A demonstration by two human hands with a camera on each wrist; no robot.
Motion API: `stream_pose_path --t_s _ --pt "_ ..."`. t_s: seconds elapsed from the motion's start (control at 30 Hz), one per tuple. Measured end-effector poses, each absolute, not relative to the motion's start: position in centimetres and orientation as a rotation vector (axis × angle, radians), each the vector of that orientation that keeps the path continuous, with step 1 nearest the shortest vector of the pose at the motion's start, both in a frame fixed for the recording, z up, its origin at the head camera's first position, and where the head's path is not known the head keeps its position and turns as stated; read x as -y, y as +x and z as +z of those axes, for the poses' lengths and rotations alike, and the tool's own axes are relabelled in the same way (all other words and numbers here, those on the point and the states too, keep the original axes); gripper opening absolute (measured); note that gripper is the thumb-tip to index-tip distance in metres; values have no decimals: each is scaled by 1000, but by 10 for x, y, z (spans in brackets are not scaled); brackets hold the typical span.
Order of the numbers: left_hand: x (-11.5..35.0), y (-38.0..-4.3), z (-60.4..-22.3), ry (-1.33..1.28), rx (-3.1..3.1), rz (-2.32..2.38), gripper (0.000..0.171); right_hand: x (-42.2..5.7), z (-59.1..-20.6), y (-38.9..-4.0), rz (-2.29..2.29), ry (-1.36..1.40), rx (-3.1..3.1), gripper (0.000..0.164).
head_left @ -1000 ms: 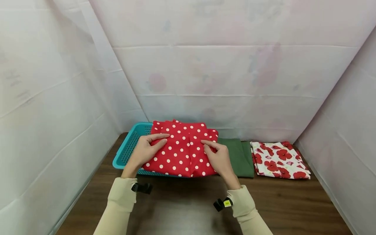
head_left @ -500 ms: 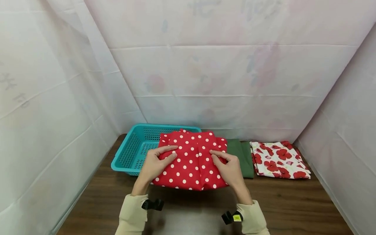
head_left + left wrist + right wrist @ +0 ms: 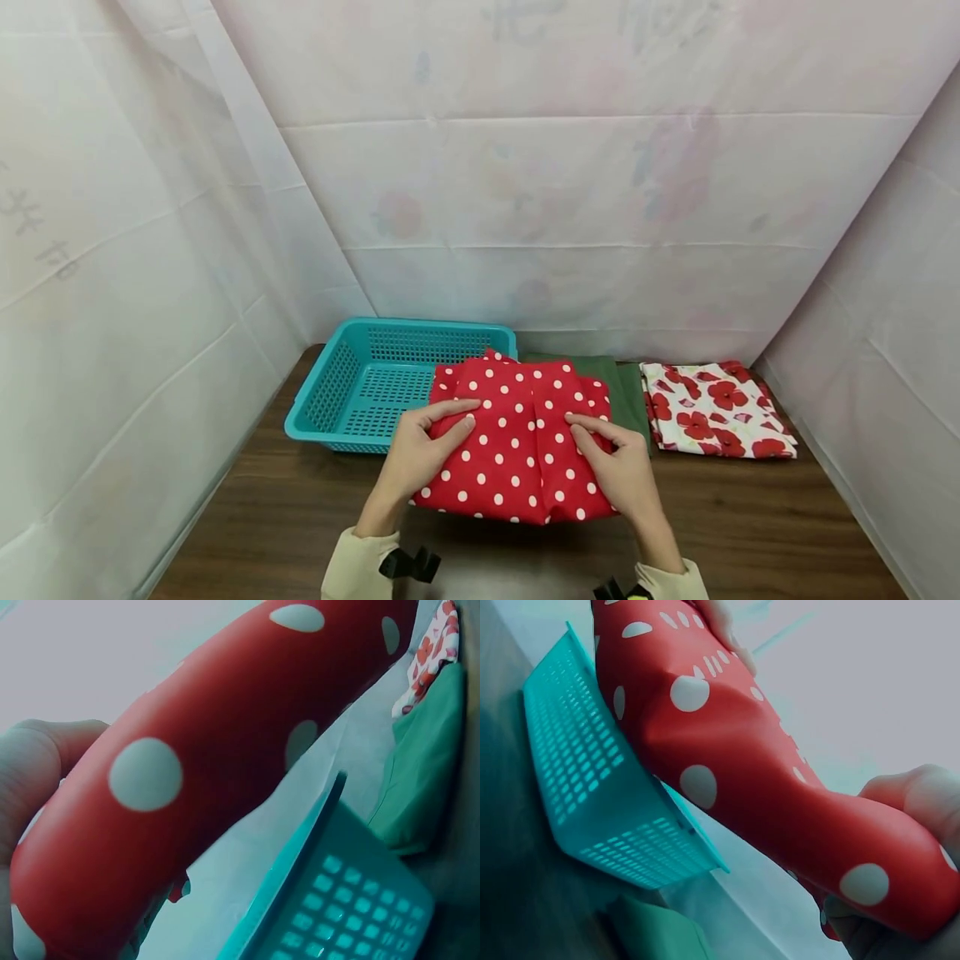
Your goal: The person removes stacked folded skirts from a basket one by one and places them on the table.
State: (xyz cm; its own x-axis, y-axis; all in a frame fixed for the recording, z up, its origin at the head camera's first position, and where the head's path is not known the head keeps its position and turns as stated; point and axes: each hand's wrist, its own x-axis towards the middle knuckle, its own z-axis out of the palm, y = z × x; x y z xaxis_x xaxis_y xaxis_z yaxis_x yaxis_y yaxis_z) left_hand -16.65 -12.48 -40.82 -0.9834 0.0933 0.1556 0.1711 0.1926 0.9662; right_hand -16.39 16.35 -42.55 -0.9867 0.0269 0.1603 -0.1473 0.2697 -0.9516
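Observation:
A folded red cloth with white polka dots [image 3: 517, 450] is held up off the table between both hands, in front of the basket. My left hand [image 3: 423, 454] grips its left side, thumb and index finger on top and the other fingers hidden beneath. On the right side my right hand [image 3: 618, 467] grips it the same way; in the right wrist view its fingers [image 3: 855, 930] show under the cloth. Behind the cloth stands a turquoise plastic basket [image 3: 337, 333], its floor visible on the left. The cloth overlaps the basket's right front corner in the head view.
A folded green cloth [image 3: 626, 387] lies right of the basket, partly covered by the dotted cloth in this view. Further right is a folded white cloth with red flowers [image 3: 716, 408]. White sheeting [image 3: 525, 183] walls the brown wooden table [image 3: 255, 517] at the back and both sides.
Both hands have brought the dotted cloth from over the basket toward the body and to the right. More of the basket's inside now shows. The other folded cloths have stayed put.

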Motion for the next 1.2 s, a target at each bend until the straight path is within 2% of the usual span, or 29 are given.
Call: stream_pose_path --t_s 0.5,0.87,1.2 --pt "98 -147 -421 -301 2369 -2090 40 -184 -431 -131 1818 -88 2394 29" --pt "68 -133 -434 -360 2480 -2049 46 -205 -447 -115 1726 -180 2451 28" --pt "47 -123 -450 -535 2603 -1927 44 -222 -463 -100 1658 -362 2591 28"
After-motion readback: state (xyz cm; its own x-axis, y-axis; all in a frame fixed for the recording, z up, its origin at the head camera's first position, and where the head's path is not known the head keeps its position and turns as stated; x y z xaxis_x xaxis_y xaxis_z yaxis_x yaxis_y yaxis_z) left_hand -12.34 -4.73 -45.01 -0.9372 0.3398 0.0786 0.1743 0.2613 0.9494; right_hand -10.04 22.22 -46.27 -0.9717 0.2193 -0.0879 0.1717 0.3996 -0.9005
